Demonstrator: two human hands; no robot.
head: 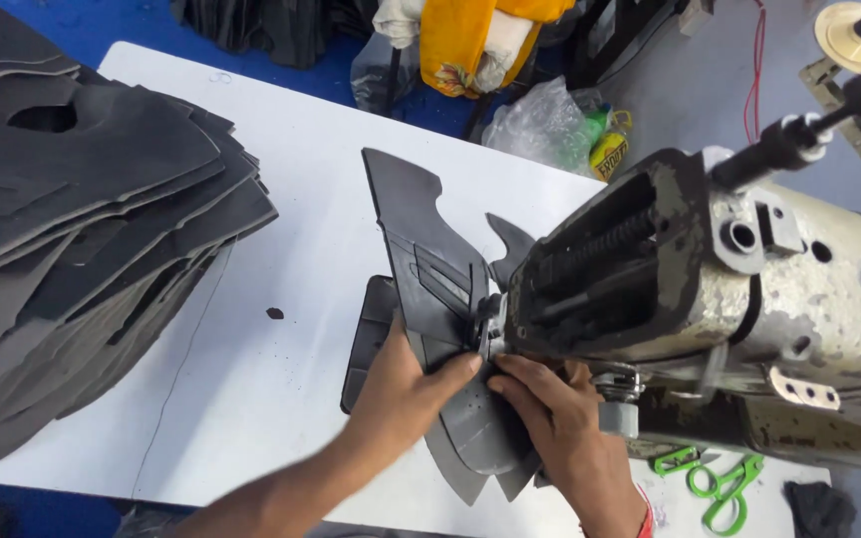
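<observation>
**Head view: both hands on dark cut piece at sewing machine**

Head view: left hand (pixel 406 384) lies flat, fingers extended, pressing the dark grey cut piece (pixel 430 264) on the white table (pixel 251 379). Right hand (pixel 550 408) pinches the same piece beside the needle area of the worn sewing machine (pixel 749 289). Stack of dark panels (pixel 72 239) lies well left. Green thread snips (pixel 715 483) rest near the machine base.
</observation>
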